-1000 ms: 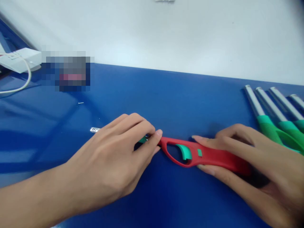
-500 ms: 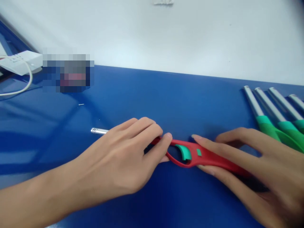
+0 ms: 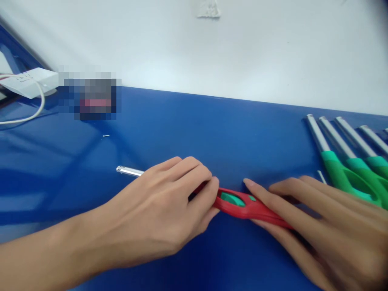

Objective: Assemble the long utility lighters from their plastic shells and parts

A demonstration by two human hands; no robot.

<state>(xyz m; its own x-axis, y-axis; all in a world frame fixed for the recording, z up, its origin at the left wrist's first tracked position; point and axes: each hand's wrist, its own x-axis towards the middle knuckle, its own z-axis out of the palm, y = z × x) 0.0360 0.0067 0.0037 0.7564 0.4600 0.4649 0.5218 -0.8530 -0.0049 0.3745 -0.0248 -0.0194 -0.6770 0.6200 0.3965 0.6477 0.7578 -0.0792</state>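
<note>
A long-necked red lighter point(image 3: 257, 211) with a green trigger point(image 3: 233, 199) lies across both my hands above the blue table. Its silver tube point(image 3: 129, 170) sticks out to the left. My left hand point(image 3: 165, 202) is closed around the front of the red body, hiding where the tube joins it. Toward the rear, my right hand point(image 3: 327, 218) has the handle between its fingers and thumb, and the handle's end is hidden under the palm.
Several green lighters point(image 3: 338, 169) with silver tubes lie side by side at right. A small screw point(image 3: 106, 136) rests on the blue table point(image 3: 182, 125). At far left are a white box point(image 3: 33, 82), a white cable point(image 3: 41, 101) and a blurred-out object point(image 3: 96, 97). Behind rises a white wall point(image 3: 257, 52).
The red lighter has rolled in my hands, so its trigger opening looks narrower. The camera view has shifted slightly, and more of the green lighters shows.
</note>
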